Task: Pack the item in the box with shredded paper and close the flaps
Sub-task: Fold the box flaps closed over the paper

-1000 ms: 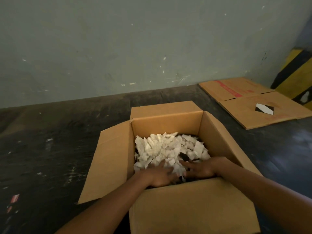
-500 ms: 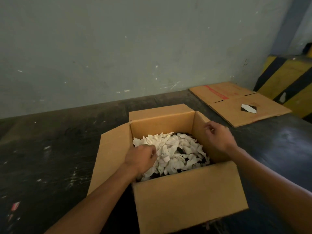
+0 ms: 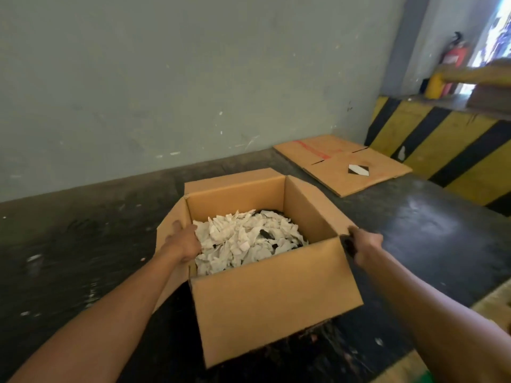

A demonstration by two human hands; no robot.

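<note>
An open cardboard box (image 3: 276, 294) stands on the dark floor with all of its flaps up or folded out. White shredded paper (image 3: 243, 239) fills it, and small bits of a dark item (image 3: 265, 233) show through the paper. My left hand (image 3: 182, 241) is at the top of the left flap (image 3: 171, 228), thumb outside and fingers inside, gripping its edge. My right hand (image 3: 365, 244) holds the near corner of the right flap (image 3: 312, 205) from outside, fingers curled on the edge.
A flattened cardboard sheet (image 3: 343, 164) lies on the floor at the back right. Beyond it runs a yellow-and-black striped barrier (image 3: 442, 145), with a red fire extinguisher (image 3: 453, 56) above. A grey wall (image 3: 193, 78) stands close behind the box.
Both hands left the shredded paper and moved outward to the side flaps. The left flap has come up from lying outward. The view has shifted right.
</note>
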